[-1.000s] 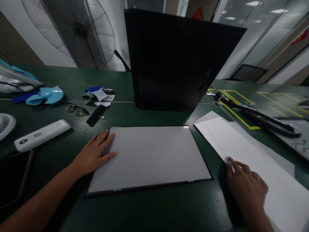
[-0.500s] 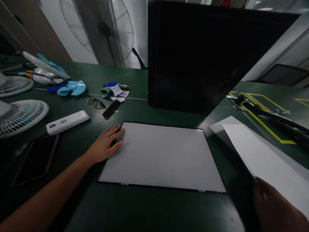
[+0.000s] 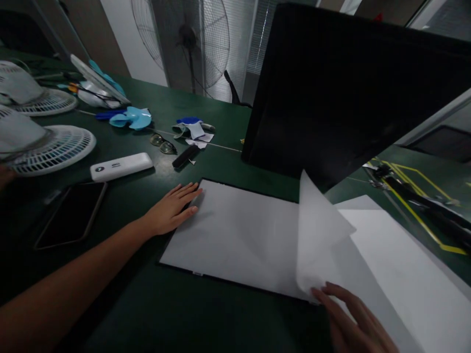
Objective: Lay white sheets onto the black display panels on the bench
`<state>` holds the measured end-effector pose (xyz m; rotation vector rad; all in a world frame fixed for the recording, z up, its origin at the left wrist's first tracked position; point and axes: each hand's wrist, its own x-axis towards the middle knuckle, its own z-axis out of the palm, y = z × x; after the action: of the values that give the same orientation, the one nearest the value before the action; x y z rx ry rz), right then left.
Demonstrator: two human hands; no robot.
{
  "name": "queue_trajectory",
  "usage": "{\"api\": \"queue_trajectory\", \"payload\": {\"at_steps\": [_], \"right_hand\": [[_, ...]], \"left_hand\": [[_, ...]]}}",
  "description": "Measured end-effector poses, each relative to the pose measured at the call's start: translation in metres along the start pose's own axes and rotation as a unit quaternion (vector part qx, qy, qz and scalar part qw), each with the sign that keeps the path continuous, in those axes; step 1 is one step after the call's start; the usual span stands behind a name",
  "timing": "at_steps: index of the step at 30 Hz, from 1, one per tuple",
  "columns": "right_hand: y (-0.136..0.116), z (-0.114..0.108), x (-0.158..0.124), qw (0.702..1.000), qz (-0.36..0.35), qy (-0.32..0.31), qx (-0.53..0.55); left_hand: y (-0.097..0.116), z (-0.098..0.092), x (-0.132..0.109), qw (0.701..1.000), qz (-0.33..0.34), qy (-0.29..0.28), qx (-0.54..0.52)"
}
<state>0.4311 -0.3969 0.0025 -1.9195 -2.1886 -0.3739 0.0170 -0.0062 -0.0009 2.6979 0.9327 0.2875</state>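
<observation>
A flat white panel (image 3: 235,235) with a thin black frame lies on the green tabletop in front of me. My left hand (image 3: 171,208) rests flat on its left edge, fingers stretched out. Over the panel's right end, my right hand (image 3: 353,314) pinches the near corner of a thin white sheet (image 3: 320,235). That sheet is bent up into a curl, and its far corner stands up off the surface. Other white sheets (image 3: 401,255) lie to the right of the panel, partly behind the lifted one.
A large black monitor (image 3: 342,98) stands behind the panel. On the left are a phone (image 3: 71,215), a white oblong device (image 3: 121,166), glasses (image 3: 163,143), a black oblong object (image 3: 186,157) and white fan grilles (image 3: 55,147). Yellow tape (image 3: 423,220) marks the table at right.
My right hand has moved left from the stack's side to the panel's right end, bringing a white sheet over it. The camera view has shifted; my left hand stays on the panel edge.
</observation>
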Motion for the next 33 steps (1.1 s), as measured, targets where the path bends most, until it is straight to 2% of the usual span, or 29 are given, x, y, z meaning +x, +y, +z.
{"api": "queue_trajectory", "payload": {"at_steps": [2,5,8,12,19,25,29,33], "right_hand": [[-0.025,0.007,0.026,0.999,-0.052,0.006,-0.008],[-0.052,0.02,0.055,0.996,-0.084,0.013,-0.01],[-0.061,0.03,0.073,0.993,-0.115,0.001,-0.014],[-0.061,0.033,0.09,0.982,-0.183,-0.026,-0.041],[-0.079,0.037,0.108,0.992,-0.123,-0.024,-0.031],[-0.081,0.037,0.11,0.99,-0.138,0.008,-0.018],[-0.08,0.034,0.111,0.992,-0.125,0.002,-0.008],[-0.078,0.032,0.111,0.988,-0.151,0.006,-0.021]], "left_hand": [[-0.002,0.0,-0.001,1.0,0.005,-0.001,-0.01],[-0.005,-0.001,-0.004,0.999,0.022,0.007,-0.026],[-0.009,0.0,-0.006,0.998,0.037,0.018,-0.042],[-0.012,-0.001,-0.009,0.997,0.047,0.024,-0.056],[-0.007,-0.001,-0.011,1.0,0.024,0.007,-0.008],[-0.005,-0.002,-0.012,1.0,0.026,0.009,-0.009],[-0.005,-0.005,-0.014,0.999,0.041,0.007,-0.002],[-0.007,-0.006,-0.014,0.998,0.064,-0.01,0.012]]}}
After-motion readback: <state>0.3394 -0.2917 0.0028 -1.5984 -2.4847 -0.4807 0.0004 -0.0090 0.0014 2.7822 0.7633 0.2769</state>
